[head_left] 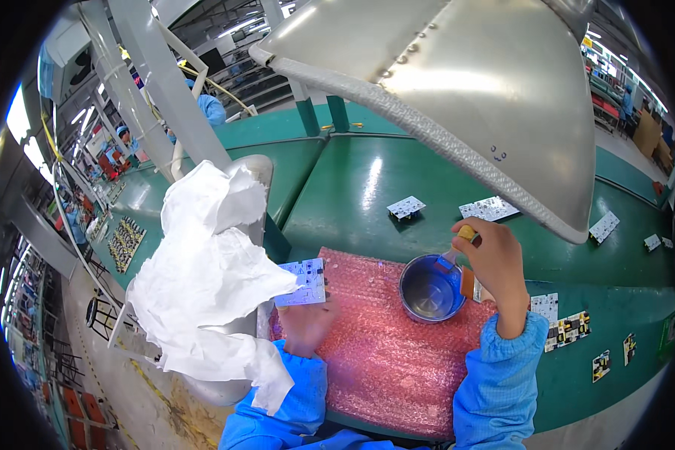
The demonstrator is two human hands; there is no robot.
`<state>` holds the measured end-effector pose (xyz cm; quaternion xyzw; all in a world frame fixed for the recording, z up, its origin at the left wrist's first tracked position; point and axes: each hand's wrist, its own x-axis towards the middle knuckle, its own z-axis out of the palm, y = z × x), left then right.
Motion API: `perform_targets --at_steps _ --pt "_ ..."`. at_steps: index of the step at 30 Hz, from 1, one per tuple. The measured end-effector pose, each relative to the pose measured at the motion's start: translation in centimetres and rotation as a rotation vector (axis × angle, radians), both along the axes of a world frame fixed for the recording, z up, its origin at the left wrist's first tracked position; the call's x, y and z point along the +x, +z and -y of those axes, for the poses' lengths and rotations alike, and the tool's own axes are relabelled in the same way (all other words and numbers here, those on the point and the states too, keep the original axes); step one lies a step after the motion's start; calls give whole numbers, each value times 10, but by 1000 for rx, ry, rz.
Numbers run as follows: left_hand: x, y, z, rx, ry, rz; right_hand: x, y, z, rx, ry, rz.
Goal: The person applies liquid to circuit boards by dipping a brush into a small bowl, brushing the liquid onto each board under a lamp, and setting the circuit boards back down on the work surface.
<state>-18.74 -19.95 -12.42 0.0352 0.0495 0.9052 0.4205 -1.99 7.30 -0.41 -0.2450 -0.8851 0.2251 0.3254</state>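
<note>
My left hand [307,324] grips a pale blue-white circuit board [303,283] by its near edge, left of the pink bubble wrap [382,352]. In my right hand [495,259] is what looks like a brush [466,233] with a yellow handle end, pinched between thumb and fingers. Its lower end reaches over the rim of a round metal cup [430,298], and the tip is hard to make out. The cup stands on the bubble wrap and looks blue inside. An orange-brown piece [467,283] sits at its right side, partly behind my right hand.
A metal hood [457,97] hangs low over the green bench [337,180]. Crumpled white paper [210,277] covers a metal duct at my left. More circuit boards lie beyond the cup [406,208] and at the right [568,331]. Other people in blue work farther back.
</note>
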Motion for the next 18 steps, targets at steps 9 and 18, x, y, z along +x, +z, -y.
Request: perform_targets --at_steps 9,18 --pt "-8 -11 6 227 -50 104 0 2 2 -35 13 2" --pt "-3 -4 2 129 35 -57 3 7 0 -129 42 -16"
